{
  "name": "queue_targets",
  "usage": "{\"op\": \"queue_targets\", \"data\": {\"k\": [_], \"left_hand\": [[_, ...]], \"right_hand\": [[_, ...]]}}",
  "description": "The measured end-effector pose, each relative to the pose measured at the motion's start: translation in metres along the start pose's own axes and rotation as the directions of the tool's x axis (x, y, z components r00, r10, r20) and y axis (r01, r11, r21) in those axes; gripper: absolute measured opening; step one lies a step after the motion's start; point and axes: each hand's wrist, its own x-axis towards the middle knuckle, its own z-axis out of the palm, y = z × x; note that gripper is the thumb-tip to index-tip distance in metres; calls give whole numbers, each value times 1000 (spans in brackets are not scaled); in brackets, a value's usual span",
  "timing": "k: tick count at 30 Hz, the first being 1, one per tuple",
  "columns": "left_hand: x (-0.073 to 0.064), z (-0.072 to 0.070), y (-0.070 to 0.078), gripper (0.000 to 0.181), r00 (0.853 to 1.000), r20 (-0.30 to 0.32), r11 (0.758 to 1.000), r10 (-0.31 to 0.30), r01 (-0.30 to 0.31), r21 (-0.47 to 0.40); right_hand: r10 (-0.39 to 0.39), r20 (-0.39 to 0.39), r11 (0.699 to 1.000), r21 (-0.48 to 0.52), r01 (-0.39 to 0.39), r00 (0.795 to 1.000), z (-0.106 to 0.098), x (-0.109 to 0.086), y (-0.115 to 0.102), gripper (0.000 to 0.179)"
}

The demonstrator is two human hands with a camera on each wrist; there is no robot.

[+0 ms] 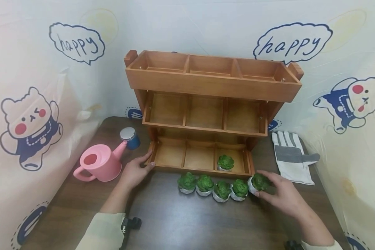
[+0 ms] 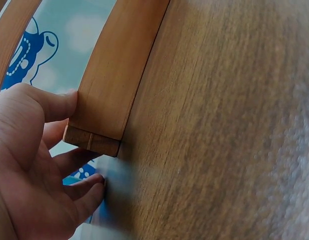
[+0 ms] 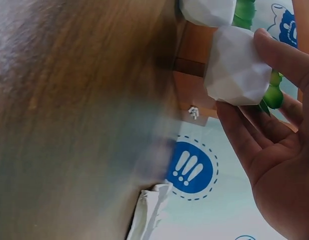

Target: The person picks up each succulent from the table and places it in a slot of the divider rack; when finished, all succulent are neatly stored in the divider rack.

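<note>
A three-tier wooden shelf with divided trays stands at the back. My left hand grips the left end of its bottom tray; in the left wrist view the thumb presses the front board and the fingers reach round the end. In my right hand is a small potted succulent, its faceted white pot tilted between thumb and fingers near the tray's right front corner. Another potted succulent sits in the bottom tray's right compartment. Several more potted succulents line up before the shelf.
A pink watering can and a blue tin with a silver lid stand left of the shelf. Grey-and-white gloves lie on the right of the dark wooden table. A printed curtain surrounds the table's back and sides.
</note>
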Motion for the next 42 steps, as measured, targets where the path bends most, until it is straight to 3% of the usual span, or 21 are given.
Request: {"op": "queue_targets", "data": {"k": [31, 42], "left_hand": [[1, -1, -1, 65, 1000, -4, 1000, 15, -15, 7], [2, 0, -2, 65, 1000, -10, 1000, 21, -20, 17]], "right_hand": [[-99, -89, 995, 14, 100, 991, -9, 24, -19, 70], [-112, -71, 992, 50, 115, 991, -5, 36, -30, 73]]}}
